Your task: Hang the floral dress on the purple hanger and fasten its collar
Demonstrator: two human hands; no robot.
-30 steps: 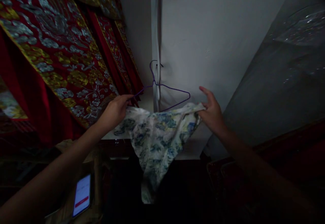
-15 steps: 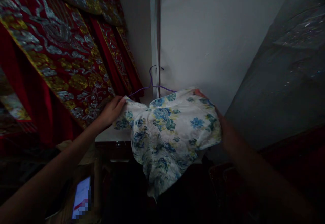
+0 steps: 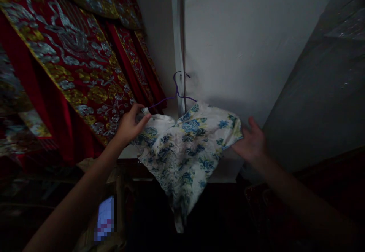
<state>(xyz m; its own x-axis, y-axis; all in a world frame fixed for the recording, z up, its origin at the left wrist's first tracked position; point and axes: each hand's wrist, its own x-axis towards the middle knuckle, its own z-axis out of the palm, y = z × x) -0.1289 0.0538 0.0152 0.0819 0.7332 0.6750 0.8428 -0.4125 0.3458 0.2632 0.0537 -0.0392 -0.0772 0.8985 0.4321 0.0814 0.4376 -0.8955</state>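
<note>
A white blouse with blue, green and yellow flowers (image 3: pixel 191 149) hangs on a thin purple hanger (image 3: pixel 177 91), its lower part narrowing to a point. My left hand (image 3: pixel 131 124) pinches the left shoulder of the blouse near the hanger's end, thumb in front and fingers partly behind the cloth. At the other sleeve's hem is my right hand (image 3: pixel 252 141), thumb stretched upward and fingers extended, their tips hidden behind the fabric. The hanger's hook catches at a narrow upright strip (image 3: pixel 179 46) on the wall.
Red cloth embroidered in gold and silver (image 3: pixel 71 50) hangs at the left. A lit phone (image 3: pixel 105 217) lies on a brownish surface at lower left. Behind the blouse stands a pale wall (image 3: pixel 242 46), with a greyish plastic-like sheet (image 3: pixel 319 92) to the right. The lower area is very dark.
My right hand has drawn back from the shoulder to the sleeve's hem and its fingers have loosened. The right sleeve has dropped and the blouse hangs straighter. The view has shifted slightly.
</note>
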